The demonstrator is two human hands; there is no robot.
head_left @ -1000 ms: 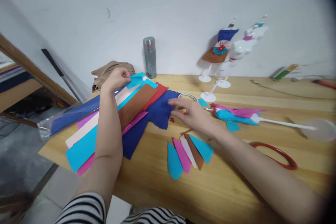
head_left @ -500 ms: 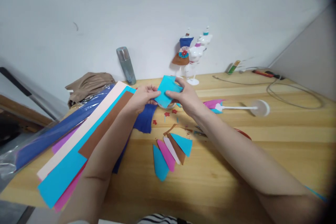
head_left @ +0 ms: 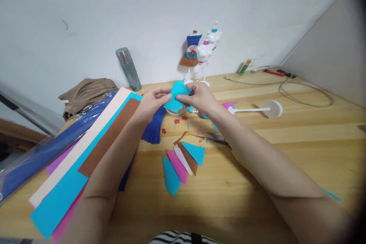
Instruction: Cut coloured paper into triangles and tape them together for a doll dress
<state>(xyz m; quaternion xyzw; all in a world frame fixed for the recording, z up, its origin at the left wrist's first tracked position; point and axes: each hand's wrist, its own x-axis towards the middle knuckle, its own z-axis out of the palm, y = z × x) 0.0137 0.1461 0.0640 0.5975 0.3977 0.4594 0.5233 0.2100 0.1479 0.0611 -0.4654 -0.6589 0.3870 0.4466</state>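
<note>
Between both hands is a light-blue piece of crepe paper [head_left: 176, 93], raised above the table. My left hand [head_left: 154, 101] pinches its left edge between thumb and fingers. My right hand [head_left: 199, 97] grips the right side, thumb pressed on the front face. Partly hidden behind the paper is a round dish [head_left: 175, 113]. Small red flowers [head_left: 176, 121] lie just below it. Nearer to me several cut panels are fanned out, among them a blue panel [head_left: 171, 175], a pink panel [head_left: 177, 166] and a brown panel [head_left: 188, 158]. Scissors [head_left: 217, 138] lie partly under my right forearm.
Long paper strips [head_left: 68, 190] and a plastic-wrapped blue roll [head_left: 54, 152] lie at left, beside brown cloth [head_left: 85, 93]. A flask [head_left: 128, 68] and small mannequins [head_left: 205, 51] stand at the back. A mannequin stand [head_left: 271, 109] lies sideways at right, near a cable [head_left: 307, 103].
My view has shifted slightly, so most things appear further left. Both hands still hold the blue paper, which is tilted a little differently. More of the scissors shows.
</note>
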